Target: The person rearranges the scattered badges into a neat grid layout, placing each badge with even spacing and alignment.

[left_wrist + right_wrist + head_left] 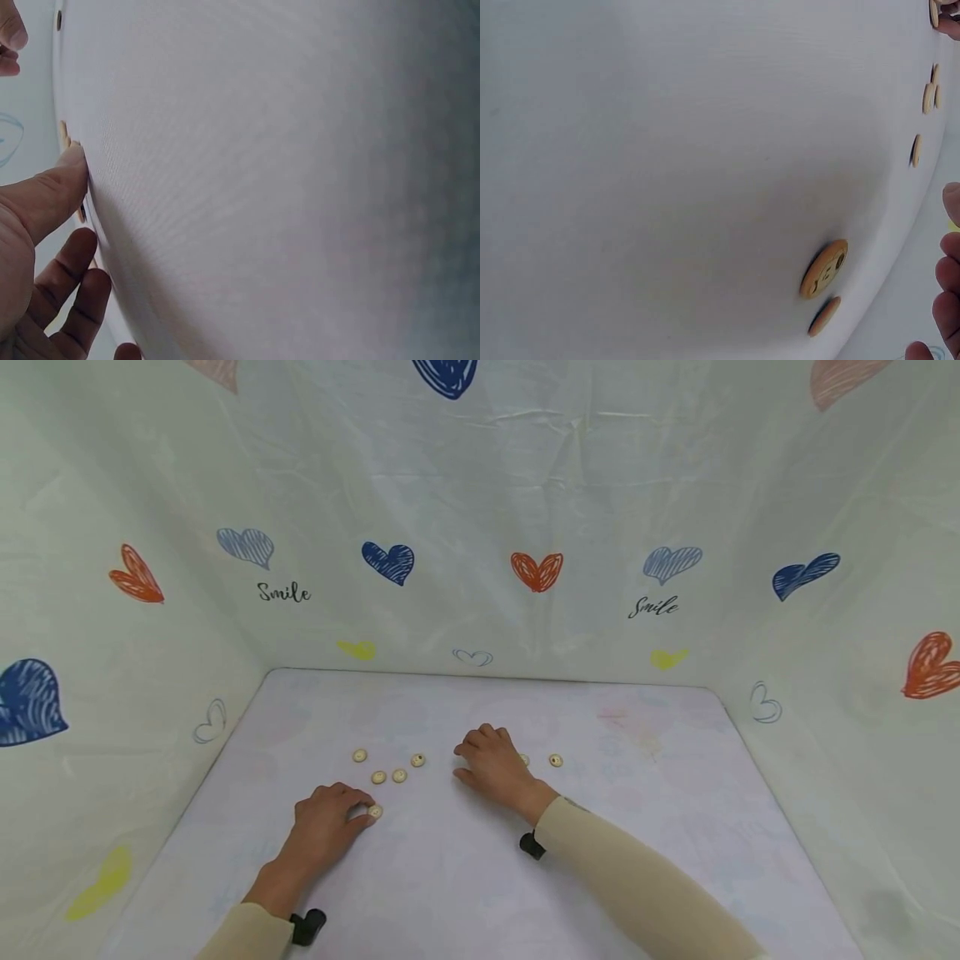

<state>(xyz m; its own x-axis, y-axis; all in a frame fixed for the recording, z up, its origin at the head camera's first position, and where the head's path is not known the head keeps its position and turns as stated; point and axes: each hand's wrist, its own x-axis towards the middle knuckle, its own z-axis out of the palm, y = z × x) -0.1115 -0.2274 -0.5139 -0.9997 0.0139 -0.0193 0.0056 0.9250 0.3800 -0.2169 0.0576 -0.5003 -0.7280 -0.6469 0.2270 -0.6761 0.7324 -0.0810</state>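
Note:
My left hand [322,827] rests on the table at left, thumb and index finger pinching a small round wooden disc [375,811] by its sides. In the left wrist view the thumb [56,187] lies against the surface and mostly hides that disc. Farther back, my right hand [497,767] hovers over the table with fingers loosely bent, and nothing shows between them. Just right of it are a partly covered disc [524,760] and another disc [556,760]. The right wrist view shows a printed animal-like face on one disc [825,268].
Between and behind the hands lie several more discs, among them a far-left disc [360,755] and a disc [417,760] nearest the right hand. The pale tabletop [450,893] ends against white curtain walls [585,627] printed with hearts, on the back and both sides.

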